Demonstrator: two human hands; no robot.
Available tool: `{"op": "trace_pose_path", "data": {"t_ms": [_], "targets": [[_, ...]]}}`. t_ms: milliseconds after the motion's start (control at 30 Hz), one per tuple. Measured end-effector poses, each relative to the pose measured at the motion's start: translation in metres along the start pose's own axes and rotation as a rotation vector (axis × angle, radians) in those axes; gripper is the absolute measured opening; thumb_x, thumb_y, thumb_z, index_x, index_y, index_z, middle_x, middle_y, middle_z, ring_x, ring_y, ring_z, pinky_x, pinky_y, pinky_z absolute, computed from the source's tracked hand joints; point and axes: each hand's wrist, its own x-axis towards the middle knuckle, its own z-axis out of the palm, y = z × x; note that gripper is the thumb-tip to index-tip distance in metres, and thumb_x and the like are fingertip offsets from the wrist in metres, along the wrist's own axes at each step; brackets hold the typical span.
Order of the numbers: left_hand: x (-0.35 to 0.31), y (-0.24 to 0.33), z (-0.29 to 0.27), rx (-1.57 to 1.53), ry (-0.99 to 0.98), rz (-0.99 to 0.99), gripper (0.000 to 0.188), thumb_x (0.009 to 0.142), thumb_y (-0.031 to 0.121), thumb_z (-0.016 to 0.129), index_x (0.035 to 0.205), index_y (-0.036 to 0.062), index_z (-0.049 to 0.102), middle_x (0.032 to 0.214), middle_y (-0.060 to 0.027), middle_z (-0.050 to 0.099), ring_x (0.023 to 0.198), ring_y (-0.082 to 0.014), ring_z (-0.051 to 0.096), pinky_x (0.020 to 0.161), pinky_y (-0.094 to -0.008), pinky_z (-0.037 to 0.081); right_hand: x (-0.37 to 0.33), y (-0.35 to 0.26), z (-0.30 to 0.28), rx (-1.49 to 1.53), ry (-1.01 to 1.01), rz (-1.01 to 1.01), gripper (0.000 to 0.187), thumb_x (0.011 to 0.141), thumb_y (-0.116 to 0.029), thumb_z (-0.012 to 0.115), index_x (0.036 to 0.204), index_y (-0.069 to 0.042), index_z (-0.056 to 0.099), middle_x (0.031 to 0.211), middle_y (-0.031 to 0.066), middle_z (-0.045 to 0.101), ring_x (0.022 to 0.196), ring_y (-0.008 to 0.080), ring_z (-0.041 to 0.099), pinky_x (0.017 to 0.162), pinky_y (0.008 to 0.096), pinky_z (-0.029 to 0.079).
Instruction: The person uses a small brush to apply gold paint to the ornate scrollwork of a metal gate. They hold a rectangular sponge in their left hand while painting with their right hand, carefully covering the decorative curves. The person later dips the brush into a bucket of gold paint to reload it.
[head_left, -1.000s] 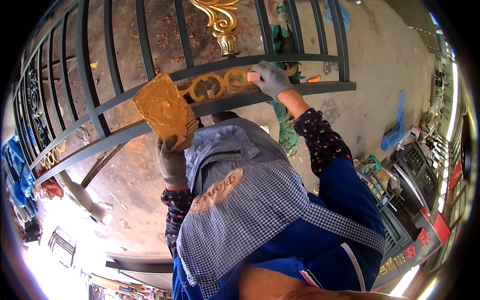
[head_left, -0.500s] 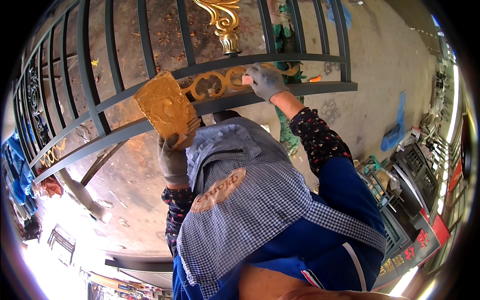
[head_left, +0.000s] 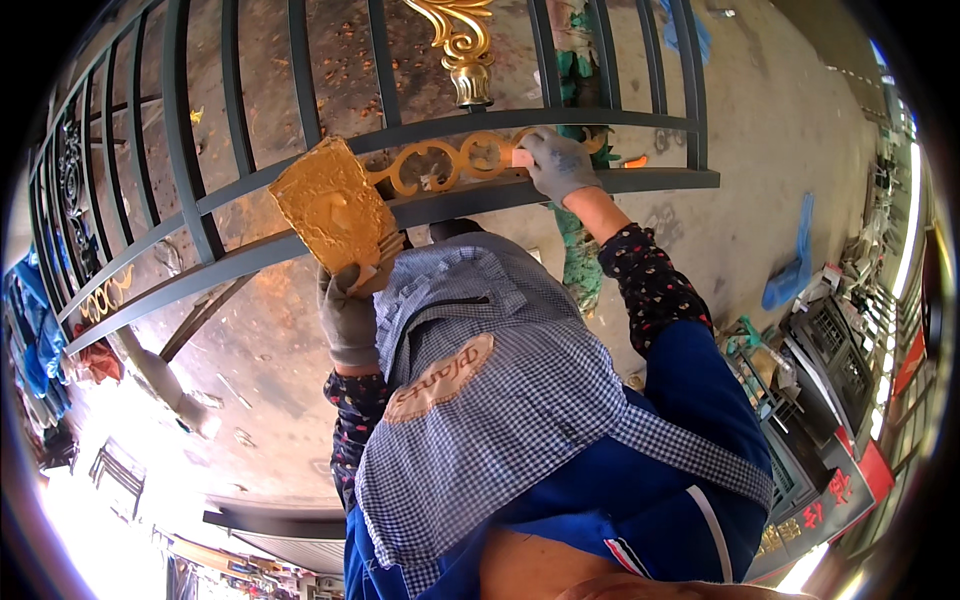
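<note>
Left hand [head_left: 347, 322] grips gold-smeared board [head_left: 333, 200]; right hand [head_left: 562, 166] pinches pink pad [head_left: 522, 158]
Pad looks soft, light; board likely stiff, best held by its edge.

The gloved left hand [head_left: 348, 322] grips a board [head_left: 330, 198] thickly smeared gold-brown; the gloved right hand [head_left: 560, 166] pinches a small pink block [head_left: 521, 158] at the gold scrollwork [head_left: 449, 160] of a dark metal railing [head_left: 181, 130]; a checked apron [head_left: 500, 390] hangs between the two hands; blue plastic [head_left: 788, 280] lies on the floor [head_left: 770, 150].
</note>
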Motion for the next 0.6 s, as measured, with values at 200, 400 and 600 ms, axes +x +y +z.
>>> {"op": "trace_pose_path", "data": {"t_ms": [200, 400, 600], "targets": [[0.002, -0.001, -0.005, -0.007, -0.015, -0.017, 0.05, 0.088, 0.007, 0.057, 0.137, -0.0031, 0.048, 0.133, -0.0158, 0.056, 0.122, -0.0283, 0.056, 0.104, -0.0376, 0.046, 0.012, -0.037, 0.006, 0.075, -0.08, -0.251, 0.017, 0.085, -0.014, 0.06, 0.101, -0.011, 0.064, 0.107, 0.0082, 0.061, 0.094, 0.0311, 0.064, 0.078, 0.0436, 0.052], [0.001, -0.004, -0.01, -0.009, -0.021, 0.004, 0.049, 0.088, 0.006, 0.057, 0.135, -0.0025, 0.049, 0.131, -0.0154, 0.057, 0.12, -0.0275, 0.058, 0.103, -0.0374, 0.047, 0.006, -0.013, -0.004, -0.1, -0.09, -0.346, 0.018, 0.082, -0.011, 0.062, 0.1, -0.011, 0.064, 0.102, 0.0079, 0.059, 0.094, 0.0288, 0.065, 0.078, 0.0418, 0.052], [0.001, -0.005, 0.001, -0.033, -0.004, -0.034, 0.045, 0.088, 0.005, 0.056, 0.132, -0.0029, 0.052, 0.127, -0.0145, 0.059, 0.115, -0.0264, 0.06, 0.1, -0.0362, 0.048, -0.001, -0.009, -0.014, -0.131, -0.02, -0.219, 0.021, 0.08, -0.007, 0.063, 0.1, -0.012, 0.063, 0.105, 0.0066, 0.059, 0.096, 0.0288, 0.064, 0.08, 0.041, 0.052]]}}
